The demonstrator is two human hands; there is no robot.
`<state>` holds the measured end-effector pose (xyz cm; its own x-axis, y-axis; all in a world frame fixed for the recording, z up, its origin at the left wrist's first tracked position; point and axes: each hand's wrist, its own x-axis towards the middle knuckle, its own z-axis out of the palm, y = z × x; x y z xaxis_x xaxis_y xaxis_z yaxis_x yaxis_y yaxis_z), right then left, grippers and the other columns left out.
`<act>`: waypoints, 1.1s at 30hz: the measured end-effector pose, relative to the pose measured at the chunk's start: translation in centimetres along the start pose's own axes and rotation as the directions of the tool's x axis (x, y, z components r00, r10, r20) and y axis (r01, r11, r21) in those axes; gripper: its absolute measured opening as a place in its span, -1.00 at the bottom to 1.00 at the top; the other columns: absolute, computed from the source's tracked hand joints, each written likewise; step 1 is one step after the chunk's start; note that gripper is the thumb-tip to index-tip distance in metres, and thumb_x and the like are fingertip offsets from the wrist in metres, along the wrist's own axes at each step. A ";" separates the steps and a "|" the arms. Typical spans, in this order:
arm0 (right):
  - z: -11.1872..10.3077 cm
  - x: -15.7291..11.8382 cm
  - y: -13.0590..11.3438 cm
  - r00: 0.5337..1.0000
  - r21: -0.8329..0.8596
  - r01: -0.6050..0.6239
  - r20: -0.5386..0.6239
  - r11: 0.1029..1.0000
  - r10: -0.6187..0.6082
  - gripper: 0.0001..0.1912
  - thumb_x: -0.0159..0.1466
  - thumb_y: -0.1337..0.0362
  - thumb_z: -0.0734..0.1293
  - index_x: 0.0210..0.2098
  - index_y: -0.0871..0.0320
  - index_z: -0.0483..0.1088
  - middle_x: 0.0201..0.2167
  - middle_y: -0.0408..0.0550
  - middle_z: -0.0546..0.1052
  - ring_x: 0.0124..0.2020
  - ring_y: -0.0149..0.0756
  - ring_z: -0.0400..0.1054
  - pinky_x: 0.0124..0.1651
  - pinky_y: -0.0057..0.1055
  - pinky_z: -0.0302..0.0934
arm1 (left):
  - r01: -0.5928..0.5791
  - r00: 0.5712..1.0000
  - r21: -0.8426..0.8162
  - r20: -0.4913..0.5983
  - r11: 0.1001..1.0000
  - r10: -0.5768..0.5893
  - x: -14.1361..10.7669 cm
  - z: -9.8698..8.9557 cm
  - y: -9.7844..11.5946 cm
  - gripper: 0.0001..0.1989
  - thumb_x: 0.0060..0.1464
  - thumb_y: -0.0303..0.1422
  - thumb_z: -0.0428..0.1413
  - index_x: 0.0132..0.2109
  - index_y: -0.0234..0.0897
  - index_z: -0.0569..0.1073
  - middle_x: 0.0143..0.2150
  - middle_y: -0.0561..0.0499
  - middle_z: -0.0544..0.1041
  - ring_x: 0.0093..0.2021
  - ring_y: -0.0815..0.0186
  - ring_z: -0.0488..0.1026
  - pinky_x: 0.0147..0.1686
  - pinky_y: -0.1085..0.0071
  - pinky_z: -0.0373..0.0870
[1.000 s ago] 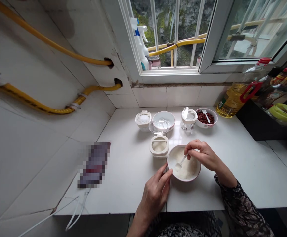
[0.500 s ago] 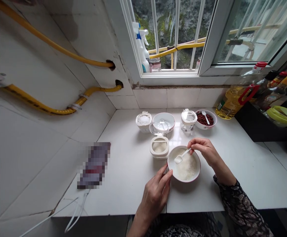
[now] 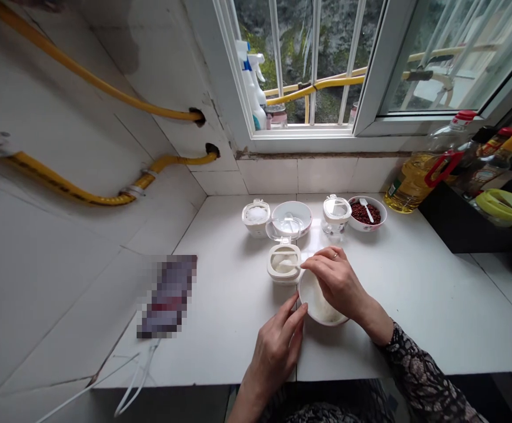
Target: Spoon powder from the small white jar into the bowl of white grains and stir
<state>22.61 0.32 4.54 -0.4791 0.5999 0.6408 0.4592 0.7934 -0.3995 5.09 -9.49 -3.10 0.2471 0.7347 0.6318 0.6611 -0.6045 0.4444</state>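
My right hand point(image 3: 337, 279) pinches the handle of a small white spoon point(image 3: 287, 265), whose head is at the mouth of a white-rimmed jar point(image 3: 284, 278) with its clear lid point(image 3: 284, 230) flipped back. Pale grains or powder lie in that jar. Just below, a white bowl point(image 3: 305, 302) holds more of the pale grains, and my right hand covers much of it. The fingers of my left hand point(image 3: 280, 341) are closed on the bowl's left rim.
Behind stand a jar of white powder point(image 3: 256, 217), a white bowl point(image 3: 305, 212), another lidded jar point(image 3: 337, 214) and a bowl of red beans point(image 3: 367, 216) with a spoon. An oil bottle point(image 3: 408, 176) and a black rack point(image 3: 452, 220) are at right. A blurred-out item point(image 3: 170, 296) lies left.
My right hand has moved left with the spoon, from above the bowl to the mouth of the jar. The left hand has stayed at the bowl's rim.
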 end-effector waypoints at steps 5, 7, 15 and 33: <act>-1.5 0.0 0.1 0.991 0.048 -0.055 -0.118 0.997 0.060 -0.73 0.38 0.47 0.17 -0.14 0.07 0.45 -0.31 -0.03 0.63 -0.27 -0.18 0.46 -0.09 -0.17 0.23 | -0.001 1.000 0.004 0.008 1.000 0.001 0.0 0.0 0.0 -0.57 0.27 -0.60 -0.02 0.24 -0.26 0.35 0.15 -0.26 0.53 0.17 0.15 0.52 0.04 0.34 0.56; -2.5 -0.1 0.2 0.980 0.087 -0.109 -0.156 0.990 0.122 -0.78 0.38 0.45 0.19 -0.20 0.06 0.43 -0.40 -0.07 0.58 -0.33 -0.19 0.44 -0.14 -0.20 0.24 | 0.001 1.000 0.004 0.009 1.000 -0.001 0.0 0.0 0.1 -0.57 0.27 -0.60 -0.03 0.23 -0.26 0.35 0.16 -0.26 0.53 0.17 0.15 0.52 0.04 0.34 0.56; -3.3 -0.8 1.6 0.965 0.077 -0.055 0.260 0.995 0.033 -0.76 0.27 0.53 0.16 -0.38 0.12 0.36 -0.49 -0.13 0.51 -0.45 -0.30 0.31 -0.11 -0.23 0.17 | -0.002 1.000 -0.001 0.005 1.000 0.002 0.1 0.0 0.2 -0.59 0.27 -0.62 -0.02 0.21 -0.29 0.36 0.15 -0.27 0.53 0.17 0.16 0.51 0.05 0.35 0.55; -3.7 -0.6 1.9 0.802 0.337 -0.594 0.310 0.730 0.510 -0.79 0.12 0.38 0.19 -0.51 0.12 0.44 -0.63 -0.16 0.44 -0.45 -0.29 0.31 -0.26 -0.35 0.20 | -0.010 1.000 -0.013 -0.008 1.000 0.010 0.1 0.1 0.1 -0.60 0.27 -0.62 -0.01 0.20 -0.31 0.37 0.13 -0.29 0.53 0.17 0.17 0.51 0.05 0.36 0.55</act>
<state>26.59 1.05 5.82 -0.3825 0.9177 0.1070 0.3679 0.2575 -0.8935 5.21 -9.48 -3.06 0.2478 0.7263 0.6412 0.6497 -0.6155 0.4461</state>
